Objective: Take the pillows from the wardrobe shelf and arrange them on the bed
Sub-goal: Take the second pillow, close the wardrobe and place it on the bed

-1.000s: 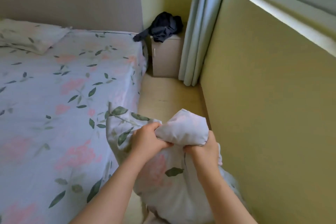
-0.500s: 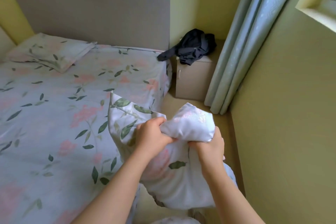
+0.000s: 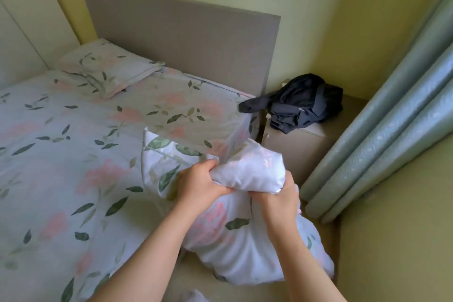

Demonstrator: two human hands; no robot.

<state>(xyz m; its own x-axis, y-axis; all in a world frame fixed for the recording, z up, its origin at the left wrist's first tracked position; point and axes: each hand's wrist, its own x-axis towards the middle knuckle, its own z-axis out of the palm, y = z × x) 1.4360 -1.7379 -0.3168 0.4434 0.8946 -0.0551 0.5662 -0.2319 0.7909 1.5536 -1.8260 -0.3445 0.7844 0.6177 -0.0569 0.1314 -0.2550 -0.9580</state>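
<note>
The left hand (image 3: 198, 184) and right hand (image 3: 277, 200) each grip a bunched fold at the top of a soft white pillow printed with pink flowers and green leaves (image 3: 232, 240), fingers curled tight into the cloth. This is likely so the bulky thing hangs under control beside the near right edge of the floral-sheeted bed (image 3: 61, 154). A matching floral pillow (image 3: 107, 68) lies flat at the far left against the grey-brown headboard (image 3: 183, 39); the far-right spot beside it seems meant for this one.

Floral-sheeted bed (image 3: 73, 144); one matching pillow (image 3: 110, 70) flat near headboard (image 3: 186, 39).
</note>
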